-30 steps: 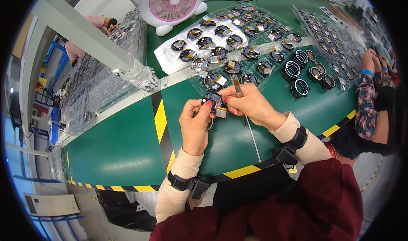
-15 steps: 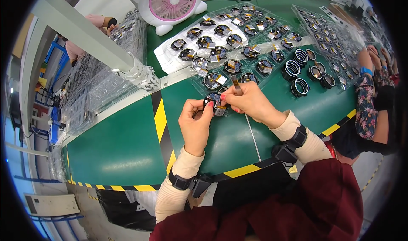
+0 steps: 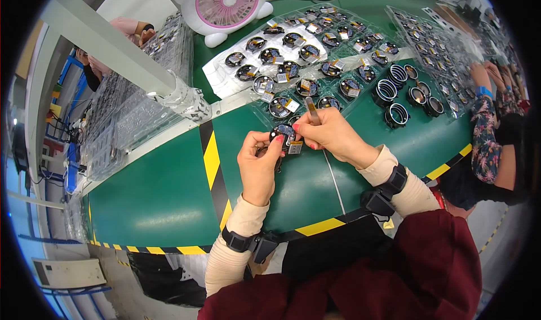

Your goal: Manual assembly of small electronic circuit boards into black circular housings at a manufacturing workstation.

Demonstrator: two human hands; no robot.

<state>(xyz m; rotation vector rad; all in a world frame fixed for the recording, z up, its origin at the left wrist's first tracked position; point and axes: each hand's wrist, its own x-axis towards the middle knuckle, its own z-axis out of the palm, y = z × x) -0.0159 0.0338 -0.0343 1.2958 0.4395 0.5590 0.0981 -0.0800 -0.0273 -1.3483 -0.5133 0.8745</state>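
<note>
My left hand (image 3: 257, 170) pinches a round black watch-like module (image 3: 283, 132) between thumb and fingers. Blue circuitry shows on its face, and a small silver battery with a yellow end (image 3: 295, 147) hangs at its lower right edge. My right hand (image 3: 338, 139) is closed round a slim flat tweezers-like tool (image 3: 311, 111), whose wide end points up and away. Its working tip is hidden by my fingers, close to the module's right side. Just beyond my hands, similar modules (image 3: 280, 107) lie in a clear plastic tray.
Black and silver rings (image 3: 397, 115) stand to the right. More filled trays (image 3: 434, 52) lie at the back right. A white-and-pink fan (image 3: 228, 7) stands at the back. A grey post (image 3: 112, 43) rises on the left. Co-workers' hands (image 3: 489, 74) show at both sides.
The battery has swung slightly right and now shows more of its face. My right hand's tool has tilted a little, and both hands stay close together at the module.
</note>
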